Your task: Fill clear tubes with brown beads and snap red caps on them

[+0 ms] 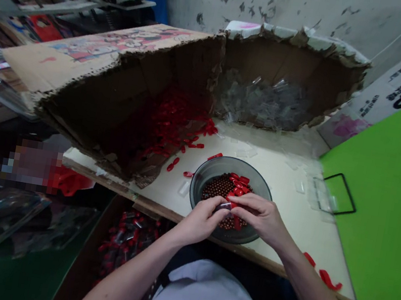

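Note:
A grey round bowl sits on the pale tabletop near its front edge. It holds small dark red-brown beads and several red plastic caps. Both hands meet over the bowl's near side. My left hand pinches a small clear tube, fingers closed. My right hand is closed too, pressing red caps against the tube's end.
A torn cardboard box lies open on the left, spilling red caps. Behind it a second torn box holds clear plastic pieces. A green board stands at the right. A crate of filled tubes sits below the table edge.

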A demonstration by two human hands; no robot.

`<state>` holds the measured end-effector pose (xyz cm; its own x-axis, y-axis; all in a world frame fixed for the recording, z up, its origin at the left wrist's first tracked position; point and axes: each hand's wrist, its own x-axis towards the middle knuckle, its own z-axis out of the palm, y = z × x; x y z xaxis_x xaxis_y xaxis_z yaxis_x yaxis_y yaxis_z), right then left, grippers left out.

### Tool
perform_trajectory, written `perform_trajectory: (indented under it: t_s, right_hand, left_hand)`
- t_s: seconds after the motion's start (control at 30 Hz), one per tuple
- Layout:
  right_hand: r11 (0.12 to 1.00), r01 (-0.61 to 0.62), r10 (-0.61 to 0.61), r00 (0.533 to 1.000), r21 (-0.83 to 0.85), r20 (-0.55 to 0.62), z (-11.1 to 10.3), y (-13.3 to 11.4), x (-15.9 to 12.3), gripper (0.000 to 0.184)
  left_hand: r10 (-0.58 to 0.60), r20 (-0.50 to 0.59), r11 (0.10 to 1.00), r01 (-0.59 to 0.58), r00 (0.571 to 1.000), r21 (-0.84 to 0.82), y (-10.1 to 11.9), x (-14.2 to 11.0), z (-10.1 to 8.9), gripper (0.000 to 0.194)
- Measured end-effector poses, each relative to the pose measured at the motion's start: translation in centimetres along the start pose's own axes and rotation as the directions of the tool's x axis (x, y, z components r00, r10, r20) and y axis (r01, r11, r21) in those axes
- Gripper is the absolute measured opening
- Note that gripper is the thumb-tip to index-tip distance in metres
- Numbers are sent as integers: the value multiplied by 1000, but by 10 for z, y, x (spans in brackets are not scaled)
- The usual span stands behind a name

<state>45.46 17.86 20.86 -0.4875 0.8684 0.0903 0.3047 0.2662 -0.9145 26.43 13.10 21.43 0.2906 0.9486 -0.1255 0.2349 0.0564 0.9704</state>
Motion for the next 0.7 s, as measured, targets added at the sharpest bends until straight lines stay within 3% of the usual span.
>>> perform_trajectory:
  t_s: [0.2, 0.4, 0.7]
  right_hand:
    - [999, -14, 16, 999, -44, 48, 5, -5, -9, 21]
    - [996, -35, 42, 996, -86, 79, 2, -11, -12, 21]
    - [994, -104, 107, 990, -42, 88, -6, -23, -6, 18]
  left_hand:
    - [25, 120, 982, -47, 992, 181, 3, -5, -9, 24]
    - [25, 212, 969, -76, 977, 233, 7, -3, -15, 26]
    - [49, 210, 963, -102, 976, 249, 11, 2, -16, 25]
